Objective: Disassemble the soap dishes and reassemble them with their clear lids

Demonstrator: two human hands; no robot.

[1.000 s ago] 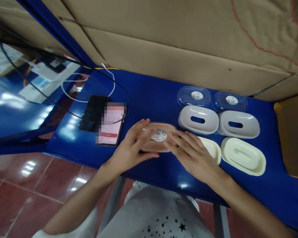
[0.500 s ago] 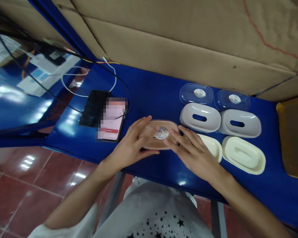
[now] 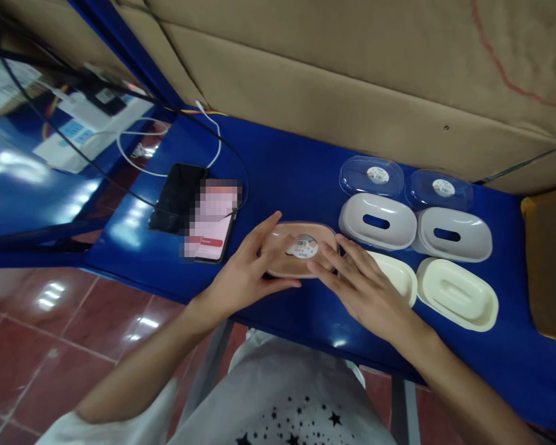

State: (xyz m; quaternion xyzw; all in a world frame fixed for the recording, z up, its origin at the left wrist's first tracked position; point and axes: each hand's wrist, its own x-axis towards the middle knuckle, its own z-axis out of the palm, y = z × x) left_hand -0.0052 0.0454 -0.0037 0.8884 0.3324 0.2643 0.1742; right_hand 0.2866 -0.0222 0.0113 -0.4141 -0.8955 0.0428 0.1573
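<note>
An oval pinkish-brown container with a clear lid and a round label (image 3: 301,247) lies on the blue table between my hands. My left hand (image 3: 245,266) is at its left end, fingers spread over and around the edge. Fingers apart, my right hand (image 3: 364,278) touches its right end. Right of it stand two white oval containers with slots (image 3: 380,237) (image 3: 467,247). In front of these are two cream oval trays (image 3: 405,278) (image 3: 458,293), the left one partly hidden by my right hand. Behind are two clear lids (image 3: 370,168) (image 3: 438,196).
Two phones (image 3: 176,191) (image 3: 220,216) lie on the left of the table (image 3: 278,154), with cables across them. A power strip (image 3: 69,142) is at the far left. Cardboard (image 3: 328,74) lines the back, and a brown box (image 3: 551,266) stands at the right.
The view has shifted slightly. My left index finger is a little more raised and straighter over the lid. My right hand stays at the container's right end.
</note>
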